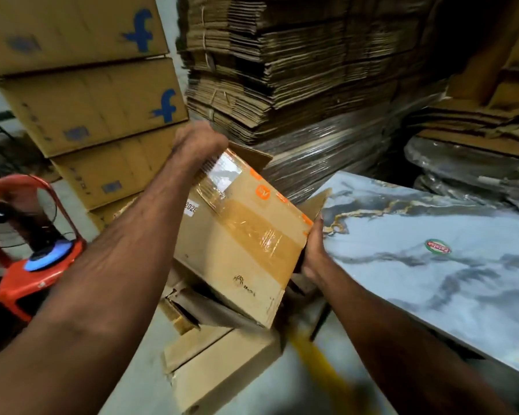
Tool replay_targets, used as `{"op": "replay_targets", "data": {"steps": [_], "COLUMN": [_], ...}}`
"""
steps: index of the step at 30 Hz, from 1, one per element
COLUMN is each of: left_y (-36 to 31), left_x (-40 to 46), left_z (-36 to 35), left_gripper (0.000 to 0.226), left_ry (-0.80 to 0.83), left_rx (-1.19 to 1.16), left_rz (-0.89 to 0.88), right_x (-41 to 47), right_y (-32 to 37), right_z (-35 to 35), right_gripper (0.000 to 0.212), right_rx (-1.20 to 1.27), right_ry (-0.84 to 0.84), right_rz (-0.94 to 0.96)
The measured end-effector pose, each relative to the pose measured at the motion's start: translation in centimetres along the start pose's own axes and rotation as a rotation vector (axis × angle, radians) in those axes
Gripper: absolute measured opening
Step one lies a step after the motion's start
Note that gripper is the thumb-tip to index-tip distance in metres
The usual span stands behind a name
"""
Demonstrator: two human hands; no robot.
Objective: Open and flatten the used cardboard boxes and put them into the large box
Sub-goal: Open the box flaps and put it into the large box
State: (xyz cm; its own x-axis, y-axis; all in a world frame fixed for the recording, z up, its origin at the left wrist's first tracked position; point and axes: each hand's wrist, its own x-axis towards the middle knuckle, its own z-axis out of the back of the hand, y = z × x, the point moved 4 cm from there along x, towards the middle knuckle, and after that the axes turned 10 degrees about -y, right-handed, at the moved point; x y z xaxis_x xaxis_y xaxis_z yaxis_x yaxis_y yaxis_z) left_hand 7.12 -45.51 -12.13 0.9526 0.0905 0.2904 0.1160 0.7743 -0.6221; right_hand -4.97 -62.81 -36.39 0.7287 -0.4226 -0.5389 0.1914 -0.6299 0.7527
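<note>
We hold the box (240,235) between our hands, left hand (198,142) at its far end, right hand (313,250) at its right edge. Below it lie more boxes (219,366). Worktop (432,280) right; stacked cartons (87,106) left; flattened stack (297,70) behind.

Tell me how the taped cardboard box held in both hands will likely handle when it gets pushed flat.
The taped cardboard box is probably light: the left hand and right hand hold it tilted in the air by its ends. Its glossy tape may be slippery and hold that seam shut. Open end flaps suggest it may fold once pressed.
</note>
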Motion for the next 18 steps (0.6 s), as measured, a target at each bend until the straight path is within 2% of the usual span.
{"op": "replay_targets", "data": {"steps": [2,6,10,13,18], "left_y": [-1.6,-4.8,-6.1,-7.4,-11.0], "left_x": [-0.2,-0.7,-1.1,-1.1,-1.3], "left_z": [2.4,7.5,10.8,12.1,12.7], "left_gripper": [0.024,0.005,0.014,0.021,0.013], "left_ry": [0.036,0.004,-0.001,-0.023,-0.06], "left_rx": [-0.066,-0.161,-0.317,-0.469,-0.63], "left_rz": [-0.02,-0.041,-0.015,-0.037,-0.086], "right_x": [-0.3,-1.7,-4.2,-6.0,-9.5], "right_y": [2.7,8.2,13.8,18.0,24.3], "right_z": [-0.8,-3.0,-4.7,-4.8,-3.2], "right_gripper": [0.092,0.085,0.074,0.073,0.069], "right_rx": [0.0,0.056,0.108,0.107,0.124], "right_ry": [0.027,0.165,0.311,0.331,0.325], "right_rz": [0.015,0.067,0.17,0.253,0.366]}}
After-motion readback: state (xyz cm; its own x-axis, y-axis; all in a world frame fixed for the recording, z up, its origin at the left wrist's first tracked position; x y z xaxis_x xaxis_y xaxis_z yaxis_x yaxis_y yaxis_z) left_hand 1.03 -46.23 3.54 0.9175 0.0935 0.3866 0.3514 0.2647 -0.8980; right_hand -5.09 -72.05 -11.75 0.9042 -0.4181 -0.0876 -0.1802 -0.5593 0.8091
